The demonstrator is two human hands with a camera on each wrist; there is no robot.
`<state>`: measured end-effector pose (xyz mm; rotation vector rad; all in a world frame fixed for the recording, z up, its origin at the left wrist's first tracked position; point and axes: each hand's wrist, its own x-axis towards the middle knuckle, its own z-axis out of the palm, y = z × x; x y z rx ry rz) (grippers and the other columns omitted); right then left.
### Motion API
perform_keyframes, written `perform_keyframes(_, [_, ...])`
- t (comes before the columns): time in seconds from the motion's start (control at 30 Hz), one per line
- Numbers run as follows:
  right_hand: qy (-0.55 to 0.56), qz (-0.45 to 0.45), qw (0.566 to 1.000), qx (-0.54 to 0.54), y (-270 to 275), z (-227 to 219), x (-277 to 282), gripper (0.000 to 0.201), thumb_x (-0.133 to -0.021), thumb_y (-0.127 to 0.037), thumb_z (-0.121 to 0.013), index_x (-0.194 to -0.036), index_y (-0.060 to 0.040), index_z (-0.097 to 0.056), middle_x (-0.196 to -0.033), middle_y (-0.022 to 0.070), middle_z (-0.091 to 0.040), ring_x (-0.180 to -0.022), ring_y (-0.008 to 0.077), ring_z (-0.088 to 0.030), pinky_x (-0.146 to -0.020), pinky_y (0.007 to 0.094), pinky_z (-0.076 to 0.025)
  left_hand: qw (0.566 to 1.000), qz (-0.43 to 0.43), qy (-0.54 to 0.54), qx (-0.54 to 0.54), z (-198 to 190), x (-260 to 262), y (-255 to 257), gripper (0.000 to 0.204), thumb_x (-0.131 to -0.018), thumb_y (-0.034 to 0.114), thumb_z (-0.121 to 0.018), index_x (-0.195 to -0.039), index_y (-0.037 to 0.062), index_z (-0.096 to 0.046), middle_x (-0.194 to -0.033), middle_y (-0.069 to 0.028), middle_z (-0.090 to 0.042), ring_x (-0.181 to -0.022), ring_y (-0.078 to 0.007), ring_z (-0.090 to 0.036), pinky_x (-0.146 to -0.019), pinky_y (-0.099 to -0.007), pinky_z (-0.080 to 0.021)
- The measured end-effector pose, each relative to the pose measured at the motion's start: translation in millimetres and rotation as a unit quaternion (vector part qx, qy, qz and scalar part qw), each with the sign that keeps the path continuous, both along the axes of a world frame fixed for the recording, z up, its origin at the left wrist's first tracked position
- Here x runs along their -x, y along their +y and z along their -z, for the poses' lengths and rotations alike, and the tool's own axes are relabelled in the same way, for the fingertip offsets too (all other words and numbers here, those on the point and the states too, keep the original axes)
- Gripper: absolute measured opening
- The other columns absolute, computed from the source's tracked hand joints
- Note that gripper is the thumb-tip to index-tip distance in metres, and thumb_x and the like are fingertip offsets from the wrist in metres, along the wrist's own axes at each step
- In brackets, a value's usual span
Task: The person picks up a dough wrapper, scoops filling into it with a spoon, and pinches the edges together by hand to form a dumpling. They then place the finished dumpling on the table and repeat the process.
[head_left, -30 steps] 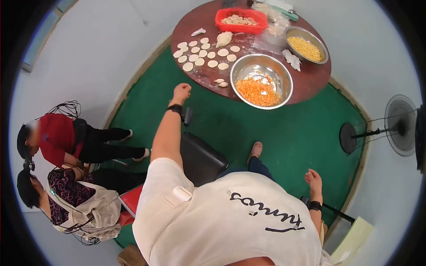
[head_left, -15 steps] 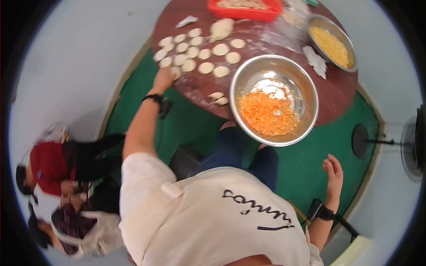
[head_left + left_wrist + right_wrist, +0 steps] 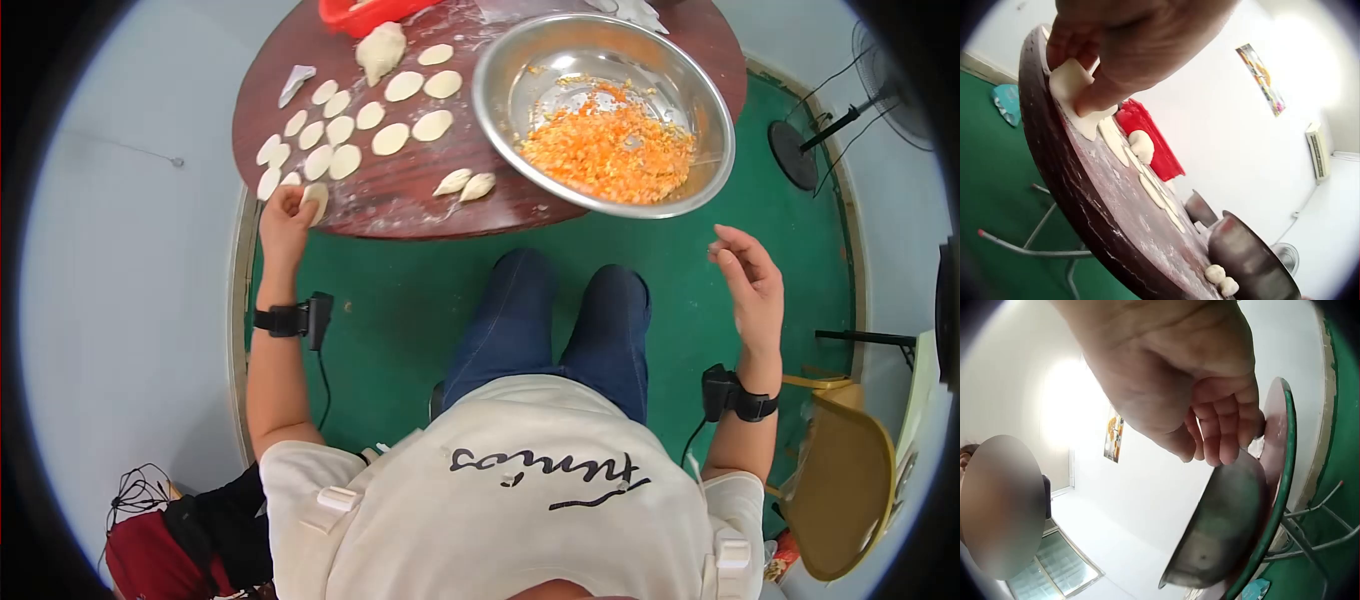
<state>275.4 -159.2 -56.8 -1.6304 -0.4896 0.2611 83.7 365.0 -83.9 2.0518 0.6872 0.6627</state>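
two folded dumplings (image 3: 466, 184) lie done just beside the bowl (image 3: 700, 190) of orange filling; many flat rounds are left. the left hand (image 3: 284, 215) pinches one wrapper (image 3: 1072, 87) at the table (image 3: 400, 215) edge, farthest from the bowl. the right hand (image 3: 750, 280) hangs loosely curled, empty, near the bowl's rim. a dough lump (image 3: 381, 50) and red tray (image 3: 345, 12) sit beyond; nothing blocks the way.

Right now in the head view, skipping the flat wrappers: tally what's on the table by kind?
folded dumplings: 2
steel bowl with orange filling: 1
dough lump: 1
red tray, cut off at the frame edge: 1
Total: 5
Not counted: the flat wrapper that the left hand pinches at the table edge.
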Motion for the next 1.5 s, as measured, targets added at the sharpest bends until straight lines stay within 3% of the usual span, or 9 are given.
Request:
perform_keyframes(0.4, [0.148,-0.199,0.963,-0.109,79.7,-12.3,87.6,0.042,-0.082,-0.007,-0.063,-0.12,0.0008,-0.047,-0.106,0.0076,-0.057,-0.093,0.0124,-0.055,-0.081,0.0254,-0.046,0.82,0.451,-0.07,0.345,-42.0,-36.2,-260.2,0.019,-0.081,-0.002,-0.061,-0.099,-0.0006,-0.055,-0.093,-0.0048,-0.06,-0.083,-0.0099,-0.059,-0.072,-0.0239,-0.049])
perform_keyframes(0.57, [0.078,-0.124,0.989,-0.001,66.0,-23.2,62.3,0.02,-0.081,-0.011,-0.065,-0.095,0.0025,-0.061,-0.084,0.0034,-0.063,-0.076,0.0083,-0.057,-0.069,0.0218,-0.046,0.85,0.425,-0.057,0.307,-41.2,-59.9,-279.5,0.019,-0.084,0.002,-0.059,-0.102,-0.0005,-0.054,-0.094,-0.0052,-0.06,-0.083,-0.0094,-0.059,-0.071,-0.0225,-0.048])
perform_keyframes(0.7, [0.087,-0.132,0.987,-0.004,69.7,-36.1,34.1,0.021,-0.081,-0.012,-0.066,-0.095,0.0024,-0.061,-0.082,0.0032,-0.063,-0.074,0.0081,-0.057,-0.066,0.0213,-0.046,0.798,0.365,-0.07,0.475,-37.1,-82.8,-282.1,0.032,-0.087,0.015,-0.057,-0.115,-0.0004,-0.049,-0.11,-0.0097,-0.056,-0.095,-0.0149,-0.058,-0.08,-0.0284,-0.049])
perform_keyframes(0.77, [0.121,-0.159,0.98,-0.016,76.9,-43.4,24.2,0.02,-0.082,-0.012,-0.064,-0.095,0.0023,-0.062,-0.081,0.0035,-0.063,-0.072,0.0079,-0.057,-0.064,0.0208,-0.045,0.657,0.416,-0.044,0.628,-39.3,-91.6,-277.0,0.039,-0.089,0.021,-0.056,-0.119,-0.0013,-0.047,-0.113,-0.0093,-0.056,-0.098,-0.0165,-0.057,-0.082,-0.0289,-0.048])
perform_keyframes(1.03, [0.063,-0.156,0.984,0.058,89.6,-48.2,-21.1,0.019,-0.082,-0.013,-0.063,-0.097,-0.0012,-0.063,-0.081,0.0053,-0.064,-0.066,0.0111,-0.059,-0.058,0.0246,-0.047,0.734,0.36,-0.054,0.573,-39.5,-112.8,-264.3,0.035,-0.09,0.02,-0.053,-0.117,-0.003,-0.049,-0.109,-0.0106,-0.058,-0.099,-0.0194,-0.059,-0.085,-0.0336,-0.05])
perform_keyframes(1.07, [-0.105,-0.082,0.983,0.13,86.7,-48.0,-36.8,0.019,-0.08,-0.013,-0.064,-0.095,-0.0026,-0.064,-0.079,0.0069,-0.065,-0.069,0.0154,-0.06,-0.061,0.0275,-0.047,0.744,0.336,-0.089,0.571,-42.0,-115.1,-262.8,0.034,-0.091,0.019,-0.052,-0.116,-0.0028,-0.05,-0.108,-0.0112,-0.059,-0.098,-0.0199,-0.06,-0.084,-0.034,-0.05])
perform_keyframes(1.13, [-0.263,-0.003,0.944,0.198,76.2,-42.4,-67.1,0.018,-0.077,-0.013,-0.065,-0.093,-0.004,-0.066,-0.078,0.0084,-0.065,-0.071,0.0196,-0.061,-0.063,0.0305,-0.047,0.752,0.291,-0.14,0.575,-45.7,-118.7,-258.9,0.031,-0.091,0.017,-0.051,-0.114,-0.0038,-0.05,-0.109,-0.0134,-0.059,-0.098,-0.0222,-0.06,-0.082,-0.0356,-0.052])
perform_keyframes(1.2, [-0.524,0.035,0.759,0.384,64.9,-35.6,-93.6,0.015,-0.069,-0.014,-0.067,-0.082,-0.0064,-0.068,-0.074,0.0085,-0.064,-0.078,0.0255,-0.058,-0.067,0.0363,-0.045,0.75,0.276,-0.158,0.58,-49.3,-124.9,-255.1,0.033,-0.092,0.018,-0.05,-0.116,-0.0043,-0.048,-0.112,-0.0142,-0.057,-0.102,-0.0237,-0.058,-0.086,-0.0378,-0.05])
perform_keyframes(1.5, [-0.505,-0.034,0.712,0.486,68.6,-23.3,-111.0,0.009,-0.066,-0.016,-0.067,-0.065,-0.0076,-0.065,-0.066,0.0075,-0.063,-0.076,0.025,-0.056,-0.066,0.0374,-0.043,0.71,0.244,-0.212,0.625,-48.5,-147.2,-256.6,0.034,-0.093,0.011,-0.043,-0.123,-0.0062,-0.037,-0.123,-0.018,-0.046,-0.116,-0.0284,-0.046,-0.101,-0.0444,-0.038])
